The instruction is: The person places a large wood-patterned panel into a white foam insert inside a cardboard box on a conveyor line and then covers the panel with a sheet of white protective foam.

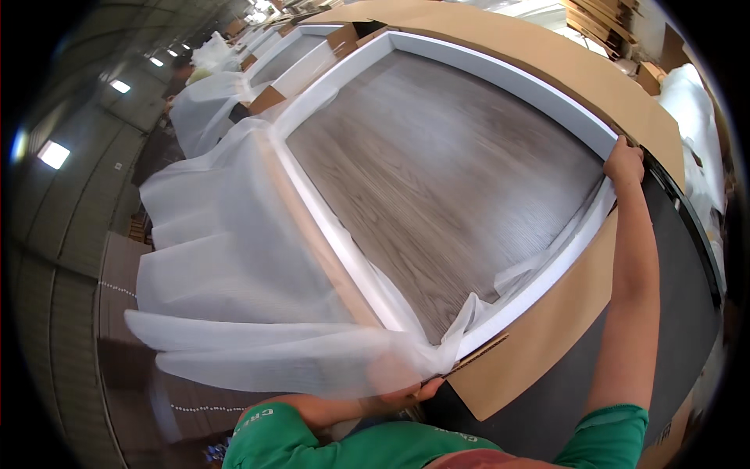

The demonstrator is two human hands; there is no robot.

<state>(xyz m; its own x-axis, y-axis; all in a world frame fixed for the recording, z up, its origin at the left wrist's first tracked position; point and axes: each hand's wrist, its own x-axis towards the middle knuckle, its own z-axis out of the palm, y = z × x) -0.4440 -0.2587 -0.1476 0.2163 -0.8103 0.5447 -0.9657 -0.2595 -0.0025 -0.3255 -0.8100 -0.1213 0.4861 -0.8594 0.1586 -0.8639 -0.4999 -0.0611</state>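
Observation:
A shallow cardboard carton [539, 352] lies in front of me, its flaps folded outward. Inside it, white foam edge strips [500, 74] frame a grey-brown wood-grain panel [437, 164]. A translucent white foam sheet [226, 250] drapes over the left side, and a strip of it is bunched along the near edge. At the near left corner my left hand [402, 383] is closed round the carton's edge, partly veiled by the sheet. Arm stretched out, my right hand [625, 162] grips the right corner, fingers curled over the foam strip and the carton's edge.
A dark grey surface [672, 313] lies under the carton on the right. Beyond the far left corner stands another open carton [293, 59] with foam strips and draped sheeting. White wrapped goods [691, 117] are at the far right. Stacked brown boards [121, 297] stand low on the left.

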